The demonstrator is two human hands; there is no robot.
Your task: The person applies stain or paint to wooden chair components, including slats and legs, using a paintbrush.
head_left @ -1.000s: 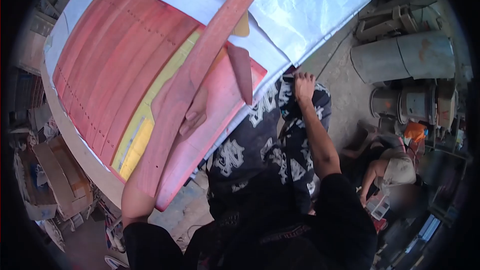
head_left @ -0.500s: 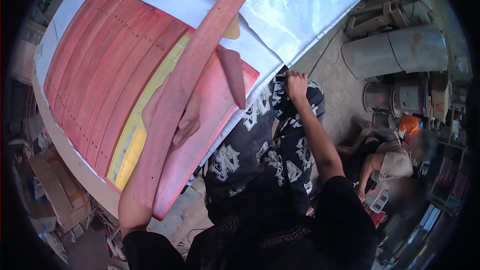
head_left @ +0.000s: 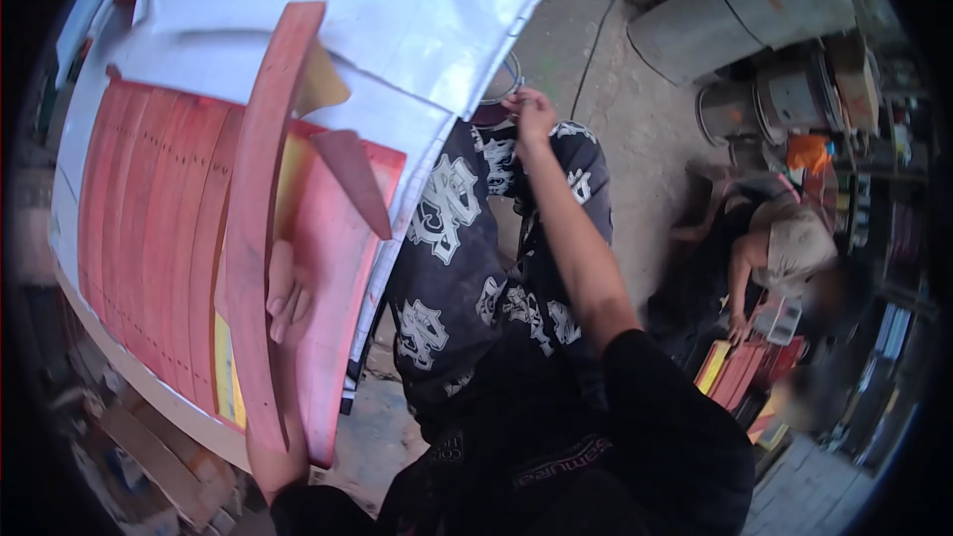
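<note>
My left hand is wrapped from beneath around a long, slightly curved red-stained wooden slat, raised over the table. The palm is hidden behind the slat. Close to a round can beyond my knees is my right hand, its fingers pinched together by the rim; what they hold is too small to make out. Under the slat lies a red-stained board. A row of similar red slats covers the table's left side. A dark red pointed piece rests by the board, and a tan piece shows behind the slat.
White sheeting covers the table, whose edge runs beside my legs. A large grey cylinder and metal drums stand on the right. Another person sits there handling red and yellow pieces. Cardboard lies lower left.
The view has swung, so the table appears further left. The slat in my left hand now stands more upright. The can beside my right hand has come into sight.
</note>
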